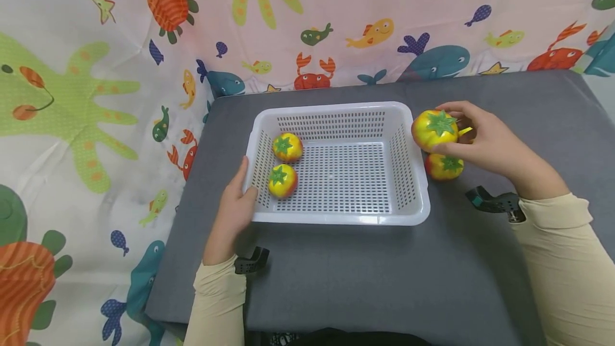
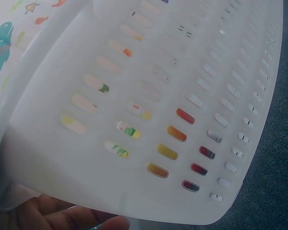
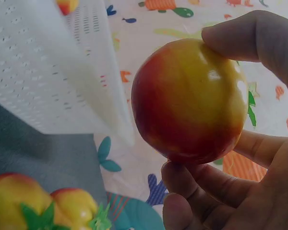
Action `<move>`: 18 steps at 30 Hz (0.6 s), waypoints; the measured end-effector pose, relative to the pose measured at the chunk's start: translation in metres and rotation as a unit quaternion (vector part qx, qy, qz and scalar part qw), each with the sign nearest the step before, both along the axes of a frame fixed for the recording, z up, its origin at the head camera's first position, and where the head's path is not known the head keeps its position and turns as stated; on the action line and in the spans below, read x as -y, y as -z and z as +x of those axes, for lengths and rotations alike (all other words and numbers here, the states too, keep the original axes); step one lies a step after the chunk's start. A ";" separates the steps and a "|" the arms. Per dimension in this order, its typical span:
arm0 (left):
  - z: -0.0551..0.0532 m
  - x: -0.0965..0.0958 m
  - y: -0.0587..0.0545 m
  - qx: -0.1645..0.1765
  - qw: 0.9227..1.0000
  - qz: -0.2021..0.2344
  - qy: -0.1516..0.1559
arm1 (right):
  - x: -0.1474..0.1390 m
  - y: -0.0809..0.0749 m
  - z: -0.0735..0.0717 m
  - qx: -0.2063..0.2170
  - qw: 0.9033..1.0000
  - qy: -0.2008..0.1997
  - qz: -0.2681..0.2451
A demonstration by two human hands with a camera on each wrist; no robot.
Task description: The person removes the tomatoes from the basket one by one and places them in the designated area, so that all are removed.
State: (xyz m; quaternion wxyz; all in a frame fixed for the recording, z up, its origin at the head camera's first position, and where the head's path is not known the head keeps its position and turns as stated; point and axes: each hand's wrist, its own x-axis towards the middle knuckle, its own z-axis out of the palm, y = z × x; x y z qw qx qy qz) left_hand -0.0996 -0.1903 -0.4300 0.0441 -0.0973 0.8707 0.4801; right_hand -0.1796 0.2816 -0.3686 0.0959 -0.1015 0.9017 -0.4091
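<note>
My right hand (image 1: 485, 140) pinches a yellow-red toy fruit (image 1: 435, 129) with a green star-shaped leaf top, just beyond the right rim of a white plastic basket (image 1: 338, 218). In the right wrist view, thumb and fingers span the held fruit (image 3: 189, 103). Below it on the table lies another such fruit (image 1: 444, 167); the right wrist view shows two fruits there, a larger-looking one (image 3: 19, 199) and a second (image 3: 77, 208). My left hand (image 1: 235, 210) grips the basket's left side, thumb at the rim. Inside, near that side, sit two fruits, one farther (image 1: 288, 147) and one nearer (image 1: 283, 181).
The basket rests on a grey cloth-covered table (image 1: 346, 276). A curtain (image 1: 288, 41) printed with sea animals hangs behind and to the left. Dark wrist devices sit on the left wrist (image 1: 252, 260) and the right wrist (image 1: 497, 204).
</note>
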 end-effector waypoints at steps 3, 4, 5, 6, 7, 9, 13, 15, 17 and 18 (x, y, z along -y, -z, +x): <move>0.000 -0.001 0.000 0.000 1.000 -0.001 0.000 | -0.007 0.005 0.002 -0.001 1.000 0.006 -0.003; 0.000 -0.001 -0.001 0.000 1.000 -0.001 0.000 | -0.010 0.007 0.003 -0.004 1.000 0.008 -0.004; 0.000 -0.001 -0.001 0.000 1.000 -0.001 0.001 | -0.012 0.008 0.004 -0.007 1.000 0.011 -0.003; 0.000 -0.001 -0.001 0.000 1.000 -0.002 0.001 | -0.014 0.010 0.005 -0.009 1.000 0.013 -0.002; 0.000 -0.001 -0.001 0.000 1.000 -0.001 0.000 | -0.017 0.011 0.006 -0.011 1.000 0.016 -0.001; 0.000 -0.001 -0.002 0.001 1.000 -0.001 0.000 | -0.022 0.014 0.007 -0.010 1.000 0.021 0.001; -0.001 -0.001 -0.002 0.004 1.000 -0.001 0.002 | -0.034 0.020 0.011 0.001 0.999 0.035 0.011; -0.001 -0.001 -0.001 0.007 1.000 -0.005 0.005 | -0.040 0.023 0.013 0.004 0.999 0.044 0.017; 0.000 0.000 -0.002 0.007 1.000 -0.012 0.003 | -0.044 0.026 0.013 0.007 0.999 0.050 0.018; 0.000 0.000 -0.002 0.007 1.000 -0.015 0.002 | -0.046 0.027 0.014 0.006 0.998 0.053 0.018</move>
